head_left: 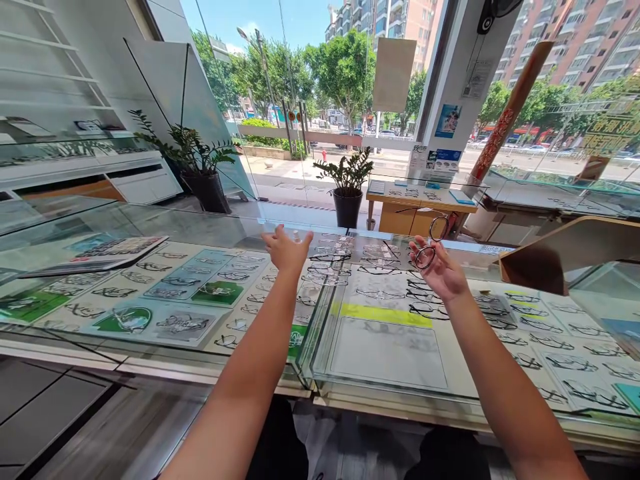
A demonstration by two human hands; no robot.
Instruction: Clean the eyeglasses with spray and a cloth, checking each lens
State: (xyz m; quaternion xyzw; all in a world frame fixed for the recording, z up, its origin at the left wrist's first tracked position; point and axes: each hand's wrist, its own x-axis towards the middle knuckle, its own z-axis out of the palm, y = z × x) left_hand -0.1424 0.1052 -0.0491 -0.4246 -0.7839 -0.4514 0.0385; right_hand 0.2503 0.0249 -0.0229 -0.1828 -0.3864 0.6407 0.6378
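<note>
My right hand (440, 270) is raised over the glass display counter (320, 347) and holds a thin dark-framed pair of glasses (431, 243) by its fingertips. The glasses hang above rows of frames (380, 270) inside the case. My left hand (286, 250) reaches forward over the counter's far part with its fingers spread and nothing in it. Both arms stretch out across the glass top.
Many more frames lie on trays under the glass to the left (165, 293) and right (560, 347). A calculator-like flat board (100, 253) lies on the left glass. Potted plants (347, 187) and a wooden table (420, 203) stand by the window.
</note>
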